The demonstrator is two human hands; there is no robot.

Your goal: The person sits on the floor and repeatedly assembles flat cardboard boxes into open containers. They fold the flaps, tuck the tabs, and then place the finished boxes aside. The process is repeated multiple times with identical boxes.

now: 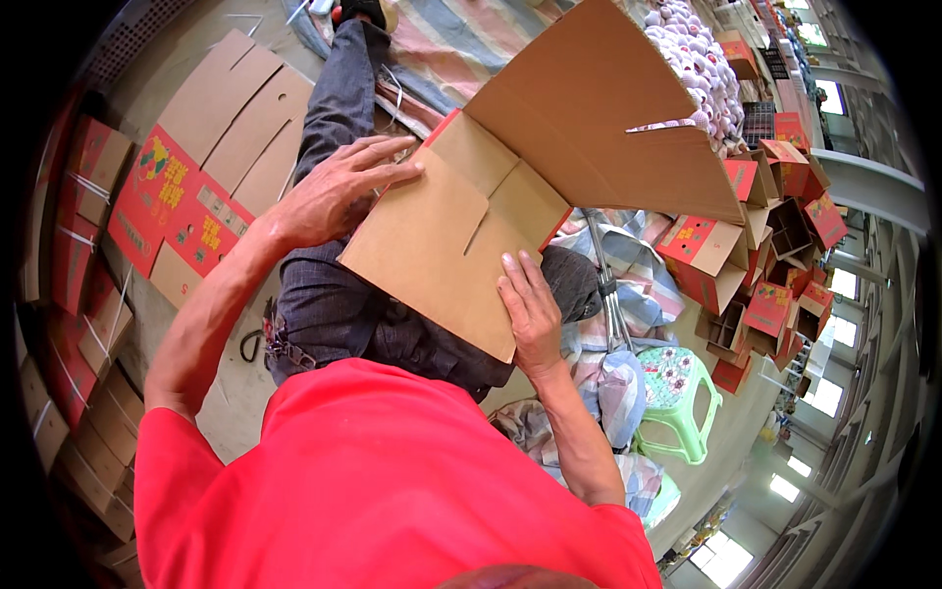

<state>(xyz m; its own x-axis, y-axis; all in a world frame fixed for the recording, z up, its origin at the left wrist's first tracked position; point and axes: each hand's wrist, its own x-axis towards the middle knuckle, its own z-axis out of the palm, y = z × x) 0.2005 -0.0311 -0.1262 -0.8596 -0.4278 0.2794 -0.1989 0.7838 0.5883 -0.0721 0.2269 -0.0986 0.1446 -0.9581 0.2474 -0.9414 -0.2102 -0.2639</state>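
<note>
A cardboard box [432, 226], brown inside and red on its outer edges, rests across my lap. One broad flap [608, 108] stands raised on its far right side, with a slit cut into its edge. A nearer flap, also slit, lies folded over the box. My left hand [358, 187] is open, its outstretched fingertips touching the box's left edge. Fingers spread, my right hand [528, 309] lies against the near flap's right edge.
Flattened red and brown cartons [211, 157] lie on the floor to the left, beside strapped carton stacks [93, 255]. On the right are a green stool [677, 402], metal legs [606, 285] and piled boxes [770, 309]. White, pink-marked round items [687, 59] heap behind the flap.
</note>
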